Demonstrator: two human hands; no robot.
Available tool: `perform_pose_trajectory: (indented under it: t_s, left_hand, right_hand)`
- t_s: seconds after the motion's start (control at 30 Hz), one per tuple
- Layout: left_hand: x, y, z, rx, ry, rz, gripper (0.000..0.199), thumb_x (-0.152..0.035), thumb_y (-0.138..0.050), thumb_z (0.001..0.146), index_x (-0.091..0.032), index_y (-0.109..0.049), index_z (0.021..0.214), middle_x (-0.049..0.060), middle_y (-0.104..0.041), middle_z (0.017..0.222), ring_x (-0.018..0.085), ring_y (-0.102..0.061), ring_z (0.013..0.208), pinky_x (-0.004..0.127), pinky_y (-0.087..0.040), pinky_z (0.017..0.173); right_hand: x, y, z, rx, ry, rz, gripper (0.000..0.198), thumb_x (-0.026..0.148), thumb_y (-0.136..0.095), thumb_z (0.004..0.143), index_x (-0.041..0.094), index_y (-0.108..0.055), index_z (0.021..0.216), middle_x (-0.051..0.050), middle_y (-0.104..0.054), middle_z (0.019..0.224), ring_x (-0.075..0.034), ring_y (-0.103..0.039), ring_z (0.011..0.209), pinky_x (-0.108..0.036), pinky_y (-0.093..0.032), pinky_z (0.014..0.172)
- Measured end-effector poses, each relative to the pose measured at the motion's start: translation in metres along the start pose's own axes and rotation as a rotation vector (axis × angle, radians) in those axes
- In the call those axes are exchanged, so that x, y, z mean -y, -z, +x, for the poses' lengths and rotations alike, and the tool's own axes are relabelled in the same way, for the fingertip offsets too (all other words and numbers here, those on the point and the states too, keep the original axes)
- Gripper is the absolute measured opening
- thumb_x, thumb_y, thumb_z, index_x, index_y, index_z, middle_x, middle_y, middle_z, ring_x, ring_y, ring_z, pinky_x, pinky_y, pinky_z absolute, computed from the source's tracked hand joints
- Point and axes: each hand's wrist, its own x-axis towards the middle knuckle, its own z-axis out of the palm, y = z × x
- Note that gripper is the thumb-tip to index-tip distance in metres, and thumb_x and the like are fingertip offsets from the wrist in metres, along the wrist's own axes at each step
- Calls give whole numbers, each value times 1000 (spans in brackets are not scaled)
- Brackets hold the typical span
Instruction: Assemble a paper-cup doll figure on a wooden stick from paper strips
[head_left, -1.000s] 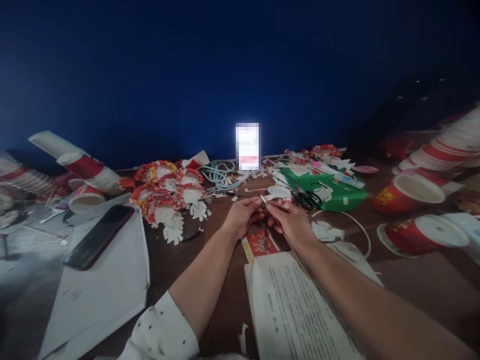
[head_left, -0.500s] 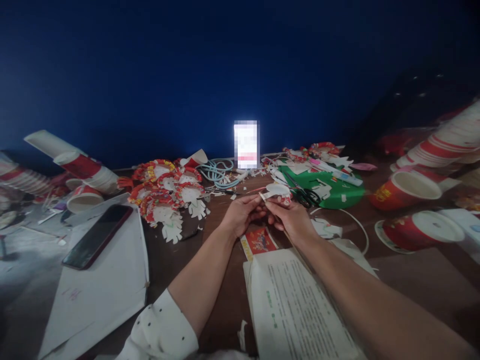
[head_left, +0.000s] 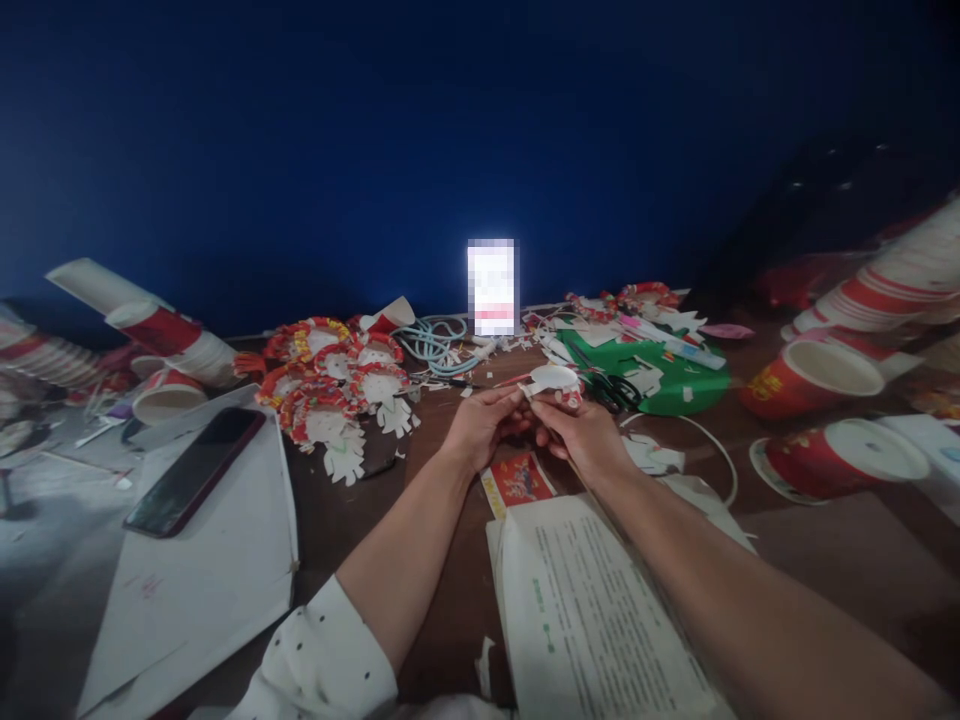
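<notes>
My left hand [head_left: 484, 428] and my right hand [head_left: 581, 432] meet near the middle of the table, both with fingers pinched closed. Between their fingertips is a small cut paper-cup piece [head_left: 555, 380], white on the inside with red print at its side. Part of it is hidden by my fingers, and its exact shape cannot be made out. Under the hands lies a red and yellow printed card [head_left: 519, 478]. A booklet of printed text [head_left: 592, 610] lies below my right forearm.
Paper crafts with red rings [head_left: 322, 385] lie left, beside a phone [head_left: 196, 472] on a white board [head_left: 202, 600]. Scissors [head_left: 619, 390] rest by a green sheet [head_left: 686, 385] with paper scraps. Red paper cups [head_left: 810, 385] stand right. A lit screen [head_left: 493, 288] stands at the back.
The pinched fingers have shifted only very slightly around the paper-cup piece, which tilts a little differently. Everything else stays in place.
</notes>
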Motion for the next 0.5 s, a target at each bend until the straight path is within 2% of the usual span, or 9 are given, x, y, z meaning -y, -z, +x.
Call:
perform_pose_trajectory:
  t_s: [0.13,0.33,0.5]
  left_hand:
    - [2,0,1,-21,-33,24,27,-24,-88,66,-8,-77,85,2,-67,64,5,-56,52,15,-49,51]
    - [3,0,1,-53,-31,24,27,-25,-89,62,-9,-76,79,1,-65,62,4,-52,52,15,-46,48]
    - [1,-3,0,-59,-22,16,26,-23,-90,59,-9,-73,75,-1,-62,61,3,-50,50,14,-47,47]
  right_hand:
    - [0,-1,0,23,4,-7,38,45,-79,63,14,-69,84,1,-59,50,-9,-48,42,-19,-25,34]
    - [1,-2,-2,15,86,-44,32,41,-77,68,19,-62,85,3,-61,57,-11,-52,44,-19,-29,33]
    - [-1,-1,-1,8,93,-116,30,43,-75,71,20,-61,84,5,-58,50,-9,-44,37,-21,-29,33]
